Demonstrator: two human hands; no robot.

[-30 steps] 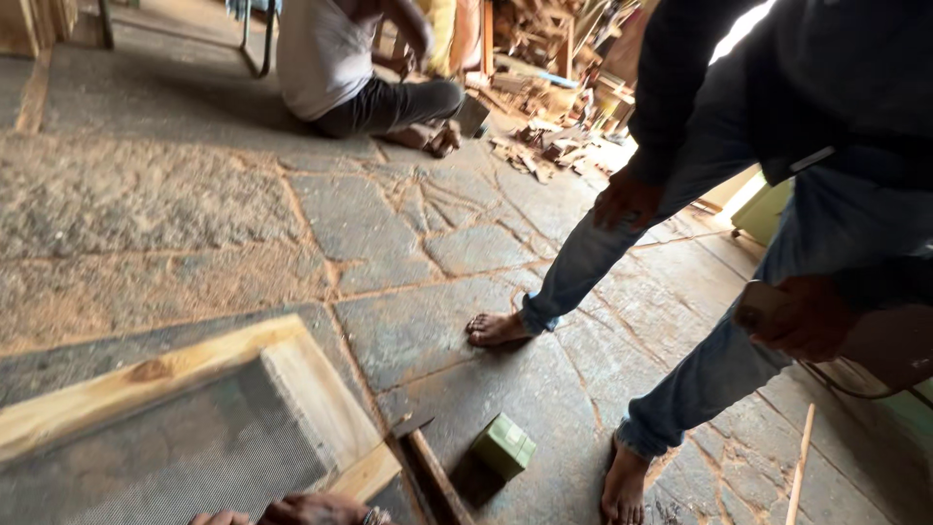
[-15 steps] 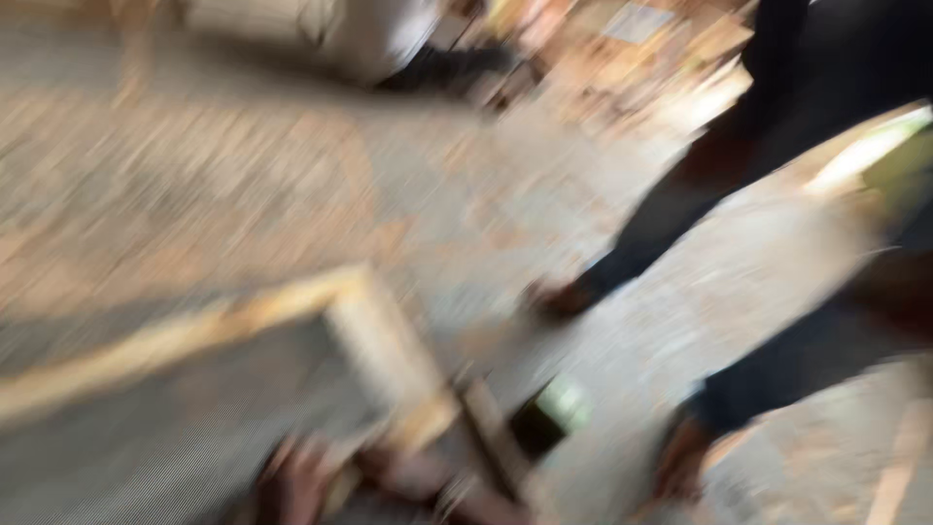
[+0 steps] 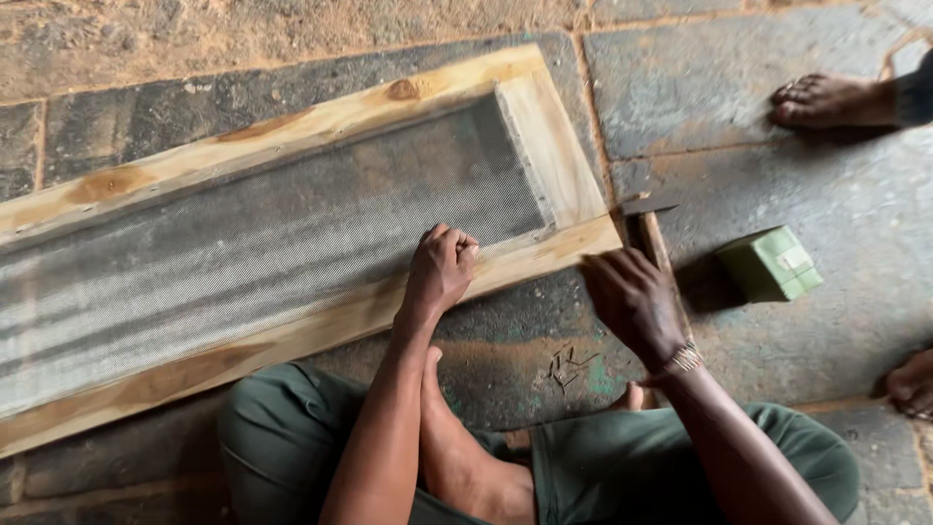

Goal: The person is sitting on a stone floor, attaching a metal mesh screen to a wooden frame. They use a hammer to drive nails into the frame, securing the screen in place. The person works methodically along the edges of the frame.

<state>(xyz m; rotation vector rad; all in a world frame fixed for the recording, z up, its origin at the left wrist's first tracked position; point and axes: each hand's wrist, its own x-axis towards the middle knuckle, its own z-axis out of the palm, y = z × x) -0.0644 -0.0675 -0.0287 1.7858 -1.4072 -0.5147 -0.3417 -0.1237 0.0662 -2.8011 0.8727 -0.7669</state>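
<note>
Hands, two, both the person's own, now full in view where a second ago only their tops showed at the bottom edge, the view having tipped down from the room to the floor. Left hand (image 3: 439, 267): closed in a loose fist, fingertips pinched together on the near rail of the frame, at the edge of the mesh; whether it pinches anything cannot be told. Right hand (image 3: 632, 301): curled over the near right corner of the frame, fingers bent, covering part of a hammer's handle; a firm grip cannot be told. Wooden frame (image 3: 292, 126), one, pale wood, flat on the stone floor (image 3: 826, 165). Wire mesh (image 3: 272, 243), one sheet, grey, filling the frame. Hammer (image 3: 649, 219), one, just beside the frame's right end, head away from the person. Green box (image 3: 771, 262), one, small, on the floor right of the hammer. Nails (image 3: 566, 367), a small scatter, near the person's knees. Bystander's bare foot (image 3: 826, 97), one, top right; the seated figure seen earlier is out of view.
</note>
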